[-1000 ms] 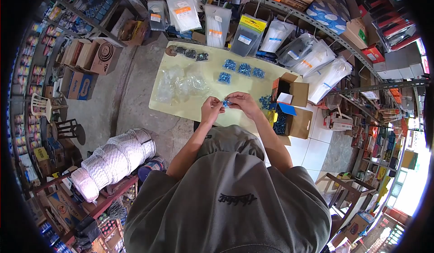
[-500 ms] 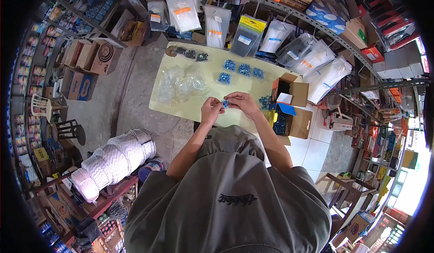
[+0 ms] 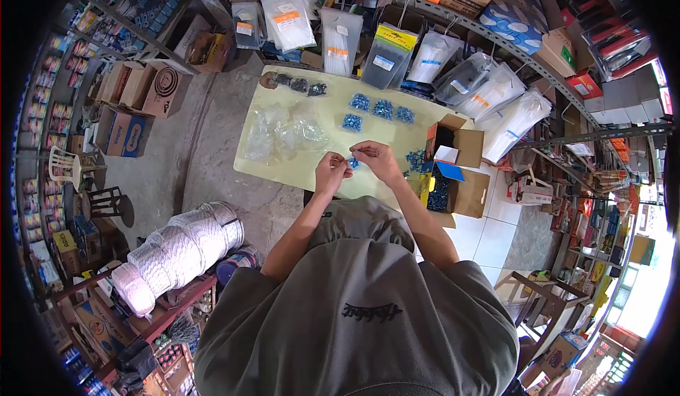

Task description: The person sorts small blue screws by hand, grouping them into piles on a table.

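Close to my body at the table's near edge, a small clear plastic bag with blue pieces (image 3: 353, 163) is between my two hands. My left hand (image 3: 331, 174) is closed in a pinch on its left side. My right hand (image 3: 377, 162) is also pinched, with the fingertips at the top of the bag. Beyond my hands lie several filled bags of blue pieces (image 3: 382, 109). Loose blue pieces (image 3: 416, 160) are spread to the right, beside an open cardboard box (image 3: 469, 148) holding more of them.
Crumpled clear plastic bags (image 3: 283, 132) cover the left part of the pale yellow table (image 3: 333, 176). Small dark packs (image 3: 299, 85) lie at its far left corner. Packs of cable ties (image 3: 391, 54) hang from the shelf along the back. A large wrapped roll (image 3: 185, 251) stands at lower left.
My right hand's fingers have shifted slightly upward at the top of the small bag. My left hand stays nearly still on the bag.
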`<state>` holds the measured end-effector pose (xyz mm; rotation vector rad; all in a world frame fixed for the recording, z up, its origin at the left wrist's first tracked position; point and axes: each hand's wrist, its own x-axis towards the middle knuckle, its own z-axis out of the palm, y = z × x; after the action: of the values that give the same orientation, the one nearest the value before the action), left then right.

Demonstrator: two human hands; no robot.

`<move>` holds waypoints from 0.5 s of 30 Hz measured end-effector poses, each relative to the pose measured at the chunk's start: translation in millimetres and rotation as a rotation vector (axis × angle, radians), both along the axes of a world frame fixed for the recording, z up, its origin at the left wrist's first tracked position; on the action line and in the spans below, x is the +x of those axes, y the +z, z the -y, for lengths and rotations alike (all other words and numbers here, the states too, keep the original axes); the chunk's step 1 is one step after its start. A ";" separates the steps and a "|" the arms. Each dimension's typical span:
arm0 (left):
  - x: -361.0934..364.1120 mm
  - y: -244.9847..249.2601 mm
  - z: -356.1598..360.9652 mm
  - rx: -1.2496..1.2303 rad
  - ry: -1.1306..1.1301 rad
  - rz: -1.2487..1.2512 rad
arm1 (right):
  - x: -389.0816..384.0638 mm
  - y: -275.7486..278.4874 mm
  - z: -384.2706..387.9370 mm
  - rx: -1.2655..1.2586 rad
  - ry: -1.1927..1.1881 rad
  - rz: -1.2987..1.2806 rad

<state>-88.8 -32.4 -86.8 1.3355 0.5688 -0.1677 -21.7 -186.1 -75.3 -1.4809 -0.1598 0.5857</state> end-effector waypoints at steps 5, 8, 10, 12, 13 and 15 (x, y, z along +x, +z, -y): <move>0.4 0.7 -0.2 0.006 -0.010 0.007 | 0.4 7.0 3.3 -0.056 0.000 0.010; 0.4 0.1 0.0 -0.005 -0.009 0.004 | -0.9 7.0 5.2 -0.151 0.009 0.141; 0.4 2.0 -0.1 -0.001 -0.014 0.000 | -1.1 7.3 6.4 -0.185 0.004 0.225; -0.1 4.3 0.7 0.000 -0.009 0.001 | -1.9 9.0 8.1 -0.200 0.037 0.237; -0.3 5.7 0.9 0.002 -0.003 0.003 | -2.5 10.6 8.8 -0.200 0.036 0.236; 0.0 6.8 1.0 0.004 -0.005 -0.001 | -3.4 12.6 12.0 -0.262 0.072 0.262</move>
<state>-88.8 -33.4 -79.9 1.3410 0.5666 -0.1714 -25.2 -198.1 -62.7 -1.8108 -0.3523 0.4804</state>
